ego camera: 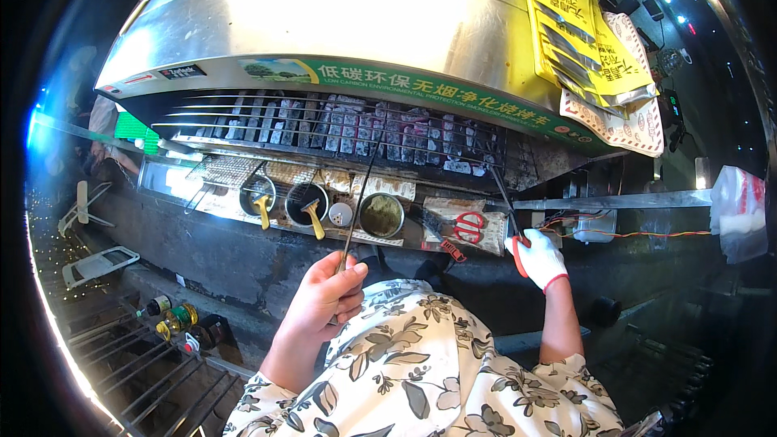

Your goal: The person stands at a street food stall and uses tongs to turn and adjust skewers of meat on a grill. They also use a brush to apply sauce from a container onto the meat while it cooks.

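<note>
My left hand (331,291), bare, grips a thin metal rod (362,194) whose far end reaches over the charcoal. In a white glove with a red cuff, my right hand (540,258) holds long dark metal tongs (504,188) with red handles. Their tips are at the right end of the barbecue trough; I cannot tell if they touch anything. Rows of charcoal sticks (346,127), greyed with ash and partly glowing pinkish, lie in the trough under several thin metal bars (255,123). The steel barbecue hood (200,18) rises behind them.
Along the front shelf stand two pots (241,201) (288,209) with yellow-handled brushes, a white-lidded shaker (340,214), a bowl of greenish powder (381,216) and red-handled scissors (468,227). Wire mesh racks (227,171) lie left. Yellow bags (564,18) hang upper right. Bottles (180,317) stand lower left.
</note>
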Demonstrator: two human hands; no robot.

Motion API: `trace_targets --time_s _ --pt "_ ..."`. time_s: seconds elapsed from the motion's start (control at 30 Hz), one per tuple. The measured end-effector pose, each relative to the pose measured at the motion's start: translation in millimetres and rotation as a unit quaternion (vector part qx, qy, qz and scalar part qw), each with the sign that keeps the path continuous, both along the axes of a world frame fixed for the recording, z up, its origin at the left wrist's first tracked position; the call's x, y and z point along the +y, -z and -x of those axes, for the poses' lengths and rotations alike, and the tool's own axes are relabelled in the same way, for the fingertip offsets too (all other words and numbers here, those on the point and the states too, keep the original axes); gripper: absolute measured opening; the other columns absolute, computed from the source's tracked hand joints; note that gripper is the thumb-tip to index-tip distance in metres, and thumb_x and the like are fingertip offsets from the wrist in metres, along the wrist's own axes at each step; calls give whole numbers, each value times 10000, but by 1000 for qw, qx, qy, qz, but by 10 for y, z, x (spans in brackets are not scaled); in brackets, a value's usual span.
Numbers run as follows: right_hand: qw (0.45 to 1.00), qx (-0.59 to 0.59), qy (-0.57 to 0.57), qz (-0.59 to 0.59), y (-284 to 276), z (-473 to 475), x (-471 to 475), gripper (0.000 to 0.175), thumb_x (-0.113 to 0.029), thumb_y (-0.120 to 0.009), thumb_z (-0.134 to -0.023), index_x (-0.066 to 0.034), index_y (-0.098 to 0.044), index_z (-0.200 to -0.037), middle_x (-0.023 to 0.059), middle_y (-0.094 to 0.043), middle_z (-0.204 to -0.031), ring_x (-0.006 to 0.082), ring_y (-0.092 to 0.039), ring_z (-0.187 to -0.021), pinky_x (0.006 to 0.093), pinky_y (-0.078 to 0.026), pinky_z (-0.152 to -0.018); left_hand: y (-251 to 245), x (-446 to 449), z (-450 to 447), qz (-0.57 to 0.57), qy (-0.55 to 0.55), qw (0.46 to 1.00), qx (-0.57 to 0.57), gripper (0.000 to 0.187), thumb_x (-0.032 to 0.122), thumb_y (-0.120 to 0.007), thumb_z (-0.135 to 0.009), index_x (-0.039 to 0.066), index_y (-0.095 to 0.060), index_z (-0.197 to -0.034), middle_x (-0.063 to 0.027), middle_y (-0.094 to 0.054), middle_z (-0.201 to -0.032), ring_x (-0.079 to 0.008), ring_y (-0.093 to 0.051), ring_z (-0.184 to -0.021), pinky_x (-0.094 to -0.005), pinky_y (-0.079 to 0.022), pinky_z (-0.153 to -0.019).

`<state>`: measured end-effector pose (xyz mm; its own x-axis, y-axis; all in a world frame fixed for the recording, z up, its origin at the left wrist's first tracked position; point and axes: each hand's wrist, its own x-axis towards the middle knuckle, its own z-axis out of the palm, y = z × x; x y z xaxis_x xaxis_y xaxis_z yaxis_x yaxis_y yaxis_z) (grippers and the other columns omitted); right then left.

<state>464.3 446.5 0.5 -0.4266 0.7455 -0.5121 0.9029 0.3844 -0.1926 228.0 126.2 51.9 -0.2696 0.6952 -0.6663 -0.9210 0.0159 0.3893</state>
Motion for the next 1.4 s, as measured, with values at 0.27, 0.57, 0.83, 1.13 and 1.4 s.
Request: trace_targets --time_s 0.27,0.57,0.83,1.13,1.4 --pt "982 -84 -161 57 -618 5 409 512 -536 -667 -859 -31 -708 -934 223 -715 -960 407 -680 -931 449 -523 -822 -18 -10 -9 1 -5 1000 0 101 89 -598 -1018 117 -534 -946 64 -412 -669 -19 -341 -472 -182 -286 -386" --pt "940 -256 -210 86 -932 673 533 709 -724 -599 -847 -38 -753 -941 198 -734 -934 370 -684 -873 425 -514 -799 -29 33 -24 3 -9 1000 0 89 102 -607 -1018 117 -552 -950 70 -404 -652 -21 -332 -448 -185 -284 -375" --pt "903 -331 -251 106 -1025 1364 378 892 -807 -532 -808 27 -759 -1028 231 -728 -1043 371 -681 -918 401 -522 -856 -34 38 -2 -14 -12 1000 -13 73 110 -605 -1020 109 -566 -958 71 -390 -648 -23 -329 -446 -186 -287 -370" --pt "908 -309 -277 63 -765 1354 604 842 -752 -560 -816 40 -743 -1036 222 -732 -1003 369 -674 -865 413 -524 -826 33 -4 89 -36 -3 999 -33 78 115 -613 -1016 101 -569 -953 67 -393 -655 -26 -336 -453 -186 -291 -374" --pt "925 -296 -228 63 -1230 954 488 758 -719 -554 -866 8 -766 -906 208 -724 -873 344 -679 -793 409 -525 -762 18 -23 131 -28 5 999 -42 178 111 -650 -997 141 -504 -901 67 -413 -669 -30 -350 -467 -197 -298 -404"
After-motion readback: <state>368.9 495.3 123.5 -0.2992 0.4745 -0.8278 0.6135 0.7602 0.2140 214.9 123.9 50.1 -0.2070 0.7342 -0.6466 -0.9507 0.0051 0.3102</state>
